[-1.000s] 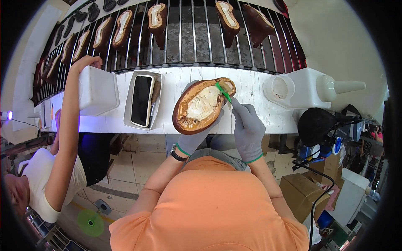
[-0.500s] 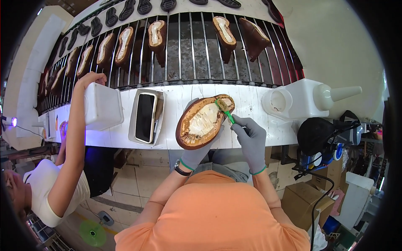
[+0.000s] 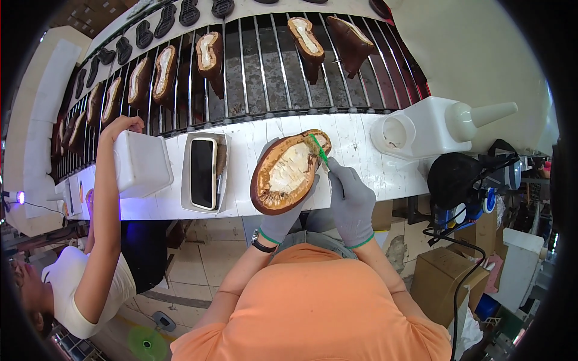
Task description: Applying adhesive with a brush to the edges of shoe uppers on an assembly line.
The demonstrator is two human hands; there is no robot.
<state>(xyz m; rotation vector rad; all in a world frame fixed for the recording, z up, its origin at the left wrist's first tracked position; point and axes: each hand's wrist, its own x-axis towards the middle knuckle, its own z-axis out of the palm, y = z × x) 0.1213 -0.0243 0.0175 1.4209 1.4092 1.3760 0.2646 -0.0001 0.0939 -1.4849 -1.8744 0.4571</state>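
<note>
My left hand [image 3: 282, 224], in a grey glove, grips a brown shoe upper [image 3: 288, 174] from beneath, with its underside turned up. That underside has a tan rim around a pale, whitish middle, and gathered pleats show at the wide near end. In my right hand [image 3: 351, 201], also gloved in grey, the fingers are closed on a small brush [image 3: 320, 150] with a green handle. The brush head rests against the narrow far end of the upper, near its inner edge. Part of my left hand's fingers is hidden behind the upper.
A metal roller rack [image 3: 259, 72] carries several similar uppers, with dark soles [image 3: 165, 21] beyond. On the white bench stand a phone [image 3: 203, 173] in a tray, a white container [image 3: 141, 162], a cup [image 3: 394, 132] and a white jug [image 3: 433, 123]. A co-worker's arm [image 3: 105, 222] reaches in at left.
The brush has turned in my right hand, so its handle shows more edge-on and its bristles face the upper. The bench and rack have shifted slightly left in view.
</note>
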